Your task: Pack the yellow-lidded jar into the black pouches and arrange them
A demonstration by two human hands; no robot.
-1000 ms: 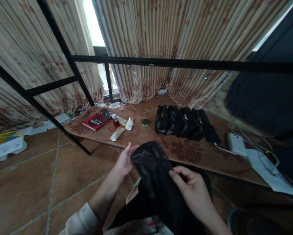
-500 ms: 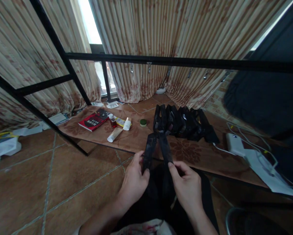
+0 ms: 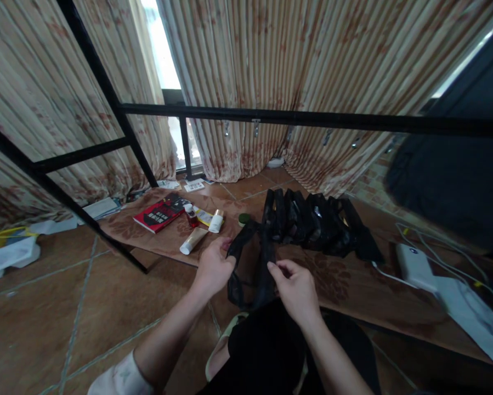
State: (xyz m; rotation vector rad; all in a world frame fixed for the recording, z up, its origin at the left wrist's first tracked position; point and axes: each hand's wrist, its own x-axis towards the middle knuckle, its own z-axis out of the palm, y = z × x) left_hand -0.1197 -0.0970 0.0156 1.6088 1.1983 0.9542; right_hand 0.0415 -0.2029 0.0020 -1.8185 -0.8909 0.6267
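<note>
Both of my hands hold a long black fabric piece (image 3: 266, 258) with several open, loop-like compartments, its exact kind unclear. My left hand (image 3: 217, 267) pinches the left side of the nearest loop, and my right hand (image 3: 294, 285) pinches its right side. Between the hands this loop stands spread open and hangs over the board's front edge, above my lap. The remaining folded compartments (image 3: 312, 219) rest in a row on the cloth-covered board (image 3: 299, 260). A flat black end (image 3: 369, 247) lies at the right of the row, where a white cable (image 3: 394, 276) meets it.
On the board's left are a red book (image 3: 159, 214), a small red bottle (image 3: 191, 215), a white bottle (image 3: 216, 221), a tube (image 3: 193, 240) and a round green-lidded jar (image 3: 244, 219). To the right, a white box (image 3: 414, 266) with cables. A black metal frame (image 3: 246, 114) crosses in front of the curtains.
My left hand has moved left and up, pulling the nearest loop wider apart. My right hand has shifted slightly left and up. The view has tilted a little.
</note>
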